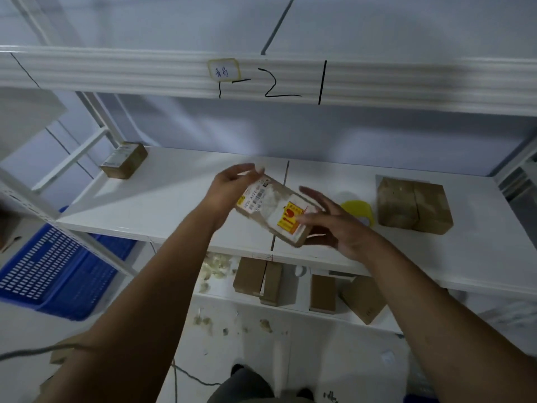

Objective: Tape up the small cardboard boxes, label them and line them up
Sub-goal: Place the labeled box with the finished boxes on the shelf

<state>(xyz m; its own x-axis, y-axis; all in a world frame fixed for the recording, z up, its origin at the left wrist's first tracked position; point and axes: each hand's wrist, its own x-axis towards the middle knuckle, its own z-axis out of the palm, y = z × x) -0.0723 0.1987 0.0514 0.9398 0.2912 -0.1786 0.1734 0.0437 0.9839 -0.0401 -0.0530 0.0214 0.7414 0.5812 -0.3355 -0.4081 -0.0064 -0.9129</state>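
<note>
Small cardboard box (286,199), brown matte rectangular block, is held tilted in the air just above the white smooth shelf (174,199). Its top face carries a white shipping label (258,196) with barcode print and a yellow-and-red sticker (290,221). A glossy film of tape seems to cover the top, but it is blurred. The left hand (232,184) has the grip on the box's far-left end, with fingers curled over the edge and motion-blurred. The right hand (334,225) is at the near-right end with fingers straight and spread. One finger lies on the sticker and the thumb is under the corner, so this is a flat press rather than a closed grip. The box spans between both hands, with its long axis running from one to the other. Right of the held box, a yellow tape roll (356,209) lies round and glossy on the shelf. Further right of the box is a pair of plain taped cartons (412,205) touching side by side. Far left of the box, one labelled carton (123,159) sits at the shelf's back corner. Below the box, several brown cartons (258,279) stand on a lower shelf beside pale crumpled scraps (216,266). Lower left of the box is a blue perforated plastic crate (52,269).
</note>
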